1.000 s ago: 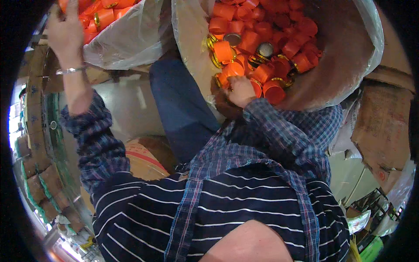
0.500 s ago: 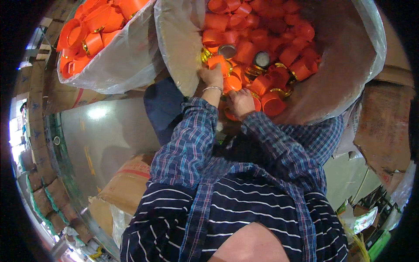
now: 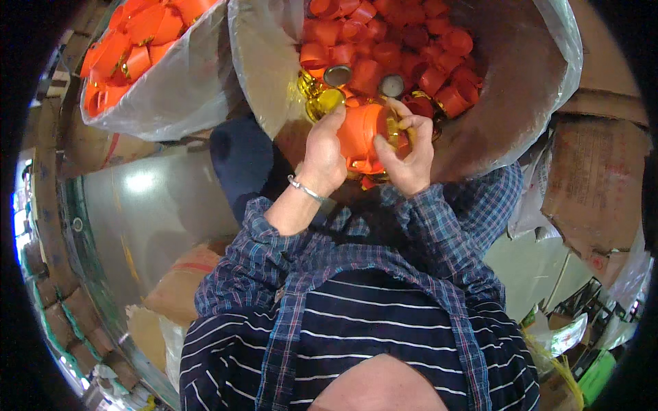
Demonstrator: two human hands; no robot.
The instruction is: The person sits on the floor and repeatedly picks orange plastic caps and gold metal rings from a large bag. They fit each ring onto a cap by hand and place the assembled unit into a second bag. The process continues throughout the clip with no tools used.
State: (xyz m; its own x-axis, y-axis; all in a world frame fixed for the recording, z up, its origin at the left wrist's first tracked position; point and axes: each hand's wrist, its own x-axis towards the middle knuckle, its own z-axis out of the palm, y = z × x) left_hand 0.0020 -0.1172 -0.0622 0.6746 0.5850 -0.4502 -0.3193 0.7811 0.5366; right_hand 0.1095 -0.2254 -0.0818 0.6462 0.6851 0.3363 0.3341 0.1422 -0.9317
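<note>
My left hand (image 3: 322,154), a bracelet on its wrist, is wrapped round the near-left side of an orange plastic cup (image 3: 361,133) held above the bag's near edge. At the cup's right end is a shiny gold band (image 3: 393,130). My right hand (image 3: 411,154) pinches that band between thumb and fingers. Whether the band is fixed to the cup I cannot tell. Just beyond my left fingers lies a round gold lid (image 3: 330,101). Two silver discs, a left one (image 3: 337,75) and a right one (image 3: 391,85), rest among the orange cups (image 3: 363,51) in the bag.
The large clear plastic bag (image 3: 528,130) stands open before me, its rim spread wide. To its left, another plastic bag (image 3: 164,109) is heaped with orange pieces (image 3: 147,27). Cardboard (image 3: 596,185) stands at the right, and a carton (image 3: 181,281) sits on the floor at my left.
Both hands have come up out of the pile toward me, now holding one orange cup between them. Before, they were down among the cups, apart. The view has shifted slightly.
</note>
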